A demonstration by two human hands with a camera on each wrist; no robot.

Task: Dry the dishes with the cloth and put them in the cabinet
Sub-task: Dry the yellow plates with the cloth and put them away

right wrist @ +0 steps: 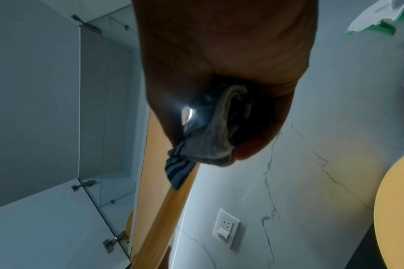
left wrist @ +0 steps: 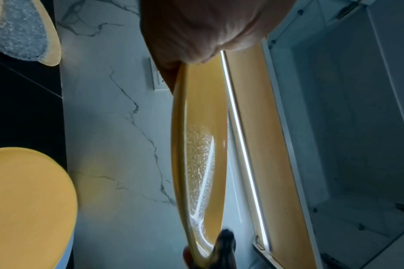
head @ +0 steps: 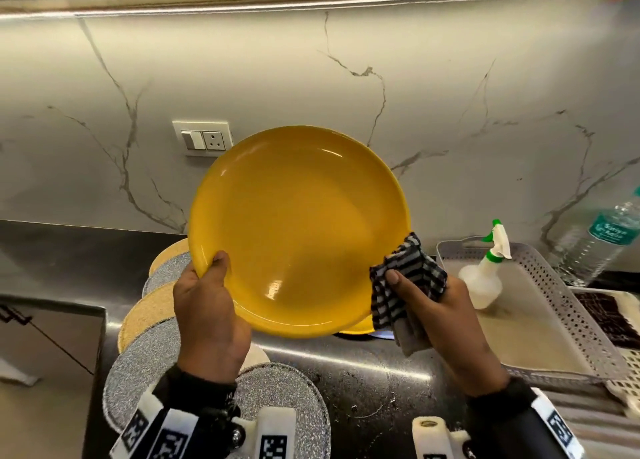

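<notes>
- The yellow plate is held up over the dark worktop, tilted with its face toward the person, in front of the marble wall.
- The left hand grips the plate's lower left rim, thumb on the face and the other fingers curled behind it.
- The right hand pinches the striped cloth against the lower right rim, thumb on top of the bunched fabric (the right wrist view shows the cloth folded over the plate's edge).
- Step in hand, as I judge it: drying this plate, with wiping at the rim.
- The left wrist view shows fine droplets on the plate's face, so it does not look dry yet.
- Next move likely calls for sweeping the cloth across the face and round the rim while the left hand keeps a firm hold; a wet rim could slip.
- A second yellow plate lies below on the worktop, so more drying seems to remain.
- The cabinet stands open overhead, ready to take the plate.
</notes>
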